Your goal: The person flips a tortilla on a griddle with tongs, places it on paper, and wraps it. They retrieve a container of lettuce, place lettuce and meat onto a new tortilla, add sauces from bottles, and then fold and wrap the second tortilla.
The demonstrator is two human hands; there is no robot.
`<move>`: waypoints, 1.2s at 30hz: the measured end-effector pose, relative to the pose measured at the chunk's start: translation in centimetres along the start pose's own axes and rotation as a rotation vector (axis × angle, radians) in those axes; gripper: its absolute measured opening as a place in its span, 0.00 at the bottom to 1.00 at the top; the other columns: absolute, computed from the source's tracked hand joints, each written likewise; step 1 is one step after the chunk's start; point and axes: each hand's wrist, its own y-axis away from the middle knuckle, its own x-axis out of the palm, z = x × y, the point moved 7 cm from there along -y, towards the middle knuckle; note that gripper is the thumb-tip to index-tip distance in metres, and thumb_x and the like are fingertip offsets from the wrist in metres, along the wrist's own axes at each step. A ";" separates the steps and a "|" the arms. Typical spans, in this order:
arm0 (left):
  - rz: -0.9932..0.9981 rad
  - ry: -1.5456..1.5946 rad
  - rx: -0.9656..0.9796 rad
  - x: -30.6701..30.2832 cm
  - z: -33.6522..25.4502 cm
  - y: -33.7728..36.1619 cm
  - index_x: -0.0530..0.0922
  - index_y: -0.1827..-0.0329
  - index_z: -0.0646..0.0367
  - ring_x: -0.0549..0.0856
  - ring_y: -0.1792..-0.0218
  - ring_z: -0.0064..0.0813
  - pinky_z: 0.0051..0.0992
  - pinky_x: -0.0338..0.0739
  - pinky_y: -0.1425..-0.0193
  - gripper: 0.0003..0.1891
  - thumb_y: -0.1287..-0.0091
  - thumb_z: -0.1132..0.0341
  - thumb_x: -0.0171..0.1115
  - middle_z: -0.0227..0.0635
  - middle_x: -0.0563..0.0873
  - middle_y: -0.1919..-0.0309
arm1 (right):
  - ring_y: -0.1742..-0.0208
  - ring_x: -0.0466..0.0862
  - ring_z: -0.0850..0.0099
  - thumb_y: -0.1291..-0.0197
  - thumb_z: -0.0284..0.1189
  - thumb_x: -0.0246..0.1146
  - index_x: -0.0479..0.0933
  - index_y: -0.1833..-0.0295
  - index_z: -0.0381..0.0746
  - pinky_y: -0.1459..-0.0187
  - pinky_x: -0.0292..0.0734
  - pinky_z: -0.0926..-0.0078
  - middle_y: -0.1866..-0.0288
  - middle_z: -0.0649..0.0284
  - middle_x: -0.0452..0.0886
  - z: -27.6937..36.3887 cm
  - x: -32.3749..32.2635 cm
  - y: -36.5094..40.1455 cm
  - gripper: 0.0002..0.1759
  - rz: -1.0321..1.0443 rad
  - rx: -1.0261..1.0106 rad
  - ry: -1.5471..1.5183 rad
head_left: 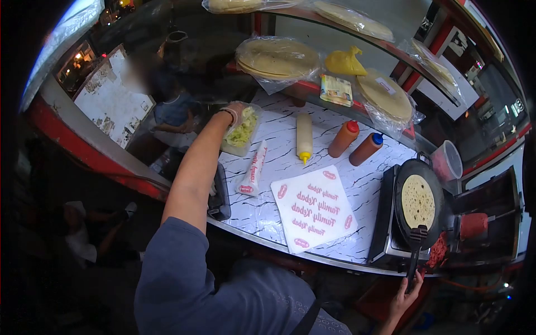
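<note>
My left hand (237, 111) reaches into a clear container of chopped greens (243, 129) at the counter's back left; its fingertips are hidden among the contents. At the lower right, my right hand (411, 290) grips the handle of a black spatula (416, 245). The spatula's head overlaps the lower edge of a flatbread (418, 200), which lies on a round black pan (401, 192) over a stove (382, 226). A printed paper sheet (312, 209) lies flat on the counter (257, 220), with a wrapped paper cone (254, 170) to its left.
Behind the sheet are a yellow-capped bottle (304, 137), a red-capped bottle (343, 139) and a blue-capped bottle (366, 149). Bagged flatbreads (279, 57) sit on the shelf. A clear tub (446, 160) stands beside the pan, near red meat (438, 249). People are beyond the counter.
</note>
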 end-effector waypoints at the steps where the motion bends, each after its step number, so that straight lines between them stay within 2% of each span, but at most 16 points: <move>1: -0.002 -0.001 0.002 -1.6 -1.2 2.1 0.81 0.41 0.56 0.83 0.41 0.46 0.39 0.78 0.37 0.31 0.50 0.57 0.74 0.49 0.83 0.42 | 0.60 0.71 0.77 0.29 0.30 0.60 0.71 0.39 0.32 0.57 0.66 0.81 0.58 0.64 0.75 0.4 0.4 0.0 0.18 -0.001 -0.016 -0.014; 3: -0.139 0.106 -0.073 -4.7 -2.9 6.3 0.80 0.39 0.55 0.81 0.38 0.46 0.38 0.77 0.35 0.29 0.46 0.60 0.70 0.50 0.81 0.39 | 0.60 0.71 0.77 0.29 0.30 0.60 0.71 0.39 0.32 0.57 0.67 0.80 0.58 0.64 0.75 1.1 1.0 -0.1 0.18 0.000 -0.044 -0.024; 5: -0.120 0.150 -0.118 -2.4 -1.3 3.8 0.79 0.38 0.55 0.80 0.37 0.46 0.38 0.76 0.34 0.29 0.45 0.59 0.70 0.50 0.81 0.38 | 0.60 0.71 0.77 0.29 0.30 0.60 0.71 0.39 0.32 0.57 0.67 0.80 0.58 0.64 0.75 1.1 1.6 -0.1 0.18 0.045 -0.004 -0.052; 6: -0.100 0.192 -0.165 -0.3 0.1 1.5 0.79 0.37 0.54 0.79 0.36 0.46 0.38 0.75 0.33 0.29 0.44 0.59 0.70 0.49 0.80 0.37 | 0.60 0.71 0.77 0.29 0.30 0.60 0.71 0.39 0.32 0.57 0.67 0.80 0.58 0.64 0.75 1.3 1.7 0.0 0.18 0.046 -0.003 -0.050; 9: 0.063 -0.243 0.163 12.4 4.9 -13.8 0.75 0.33 0.52 0.79 0.35 0.44 0.36 0.74 0.32 0.36 0.46 0.53 0.75 0.48 0.80 0.37 | 0.59 0.72 0.76 0.29 0.29 0.60 0.71 0.39 0.32 0.56 0.67 0.80 0.58 0.63 0.75 1.8 2.4 0.2 0.18 0.069 0.028 -0.058; 14: -0.017 0.129 0.029 -1.7 -0.6 3.2 0.72 0.30 0.48 0.76 0.33 0.47 0.38 0.71 0.30 0.41 0.50 0.47 0.75 0.48 0.78 0.35 | 0.56 0.74 0.75 0.30 0.28 0.60 0.71 0.39 0.31 0.52 0.70 0.78 0.55 0.62 0.76 1.7 3.3 0.7 0.18 0.050 0.018 -0.054; 16: -0.083 0.152 -0.028 -2.6 -0.7 3.9 0.71 0.29 0.46 0.76 0.33 0.47 0.38 0.71 0.30 0.42 0.49 0.47 0.74 0.47 0.77 0.33 | 0.54 0.74 0.75 0.29 0.29 0.60 0.71 0.38 0.31 0.51 0.69 0.78 0.52 0.62 0.76 1.6 3.6 0.8 0.18 0.080 0.053 -0.077; 19: 0.050 0.088 -0.006 -1.7 -0.8 3.4 0.71 0.28 0.44 0.76 0.33 0.46 0.39 0.71 0.29 0.41 0.47 0.45 0.73 0.44 0.76 0.32 | 0.53 0.73 0.75 0.28 0.29 0.59 0.71 0.38 0.31 0.50 0.68 0.78 0.50 0.62 0.75 1.6 4.0 0.8 0.18 0.105 0.070 -0.081; 21: 0.359 -0.051 0.276 0.3 -1.8 2.9 0.71 0.27 0.44 0.77 0.34 0.44 0.39 0.71 0.30 0.41 0.46 0.41 0.71 0.44 0.77 0.33 | 0.53 0.73 0.76 0.28 0.29 0.59 0.71 0.38 0.32 0.50 0.68 0.78 0.51 0.62 0.75 1.6 4.1 0.7 0.18 0.098 0.054 -0.064; 26: 0.461 -0.284 0.124 0.0 0.3 -1.4 0.72 0.27 0.44 0.78 0.35 0.40 0.41 0.71 0.30 0.36 0.42 0.48 0.66 0.49 0.80 0.37 | 0.59 0.75 0.75 0.31 0.28 0.62 0.72 0.40 0.32 0.54 0.71 0.79 0.59 0.63 0.77 1.9 4.4 0.9 0.18 0.083 0.052 -0.063; 28: 0.332 0.070 0.083 -2.3 -3.1 2.7 0.74 0.30 0.47 0.79 0.36 0.40 0.42 0.73 0.31 0.36 0.46 0.54 0.68 0.50 0.80 0.37 | 0.58 0.75 0.74 0.31 0.28 0.62 0.72 0.40 0.32 0.54 0.71 0.78 0.58 0.62 0.77 1.8 4.7 1.1 0.18 0.085 0.071 -0.083; 29: 0.329 0.069 0.086 -0.7 -3.9 3.5 0.74 0.30 0.47 0.79 0.36 0.40 0.42 0.73 0.31 0.36 0.46 0.54 0.68 0.50 0.80 0.37 | 0.58 0.75 0.74 0.31 0.28 0.62 0.72 0.40 0.32 0.53 0.71 0.77 0.58 0.61 0.77 1.7 4.8 1.2 0.18 0.082 0.087 -0.103; 31: 0.056 -0.133 0.151 2.4 -5.1 2.8 0.76 0.33 0.49 0.80 0.37 0.42 0.41 0.75 0.33 0.36 0.51 0.57 0.72 0.49 0.80 0.37 | 0.57 0.75 0.73 0.32 0.28 0.62 0.72 0.40 0.32 0.52 0.71 0.76 0.57 0.60 0.77 1.7 4.9 1.4 0.19 0.072 0.060 -0.082; 33: 0.031 -0.128 0.192 3.2 -4.9 0.6 0.77 0.34 0.48 0.80 0.37 0.45 0.40 0.76 0.34 0.37 0.53 0.60 0.73 0.47 0.79 0.37 | 0.57 0.75 0.72 0.32 0.28 0.62 0.72 0.40 0.31 0.52 0.70 0.75 0.57 0.60 0.77 1.6 4.6 1.7 0.19 0.063 0.038 -0.052; 35: 0.109 -0.004 0.010 2.1 -3.5 0.8 0.75 0.32 0.42 0.77 0.33 0.42 0.37 0.71 0.29 0.38 0.52 0.62 0.74 0.45 0.78 0.34 | 0.56 0.74 0.71 0.32 0.27 0.62 0.72 0.39 0.31 0.50 0.70 0.74 0.56 0.59 0.77 1.1 4.2 2.1 0.19 0.075 0.064 -0.018; 36: -0.056 0.161 0.051 3.3 -1.5 -1.6 0.80 0.39 0.45 0.80 0.37 0.42 0.36 0.75 0.33 0.30 0.50 0.65 0.71 0.42 0.82 0.39 | 0.56 0.74 0.71 0.32 0.28 0.62 0.72 0.40 0.31 0.48 0.69 0.75 0.56 0.59 0.77 0.8 4.0 2.3 0.19 0.083 0.106 -0.017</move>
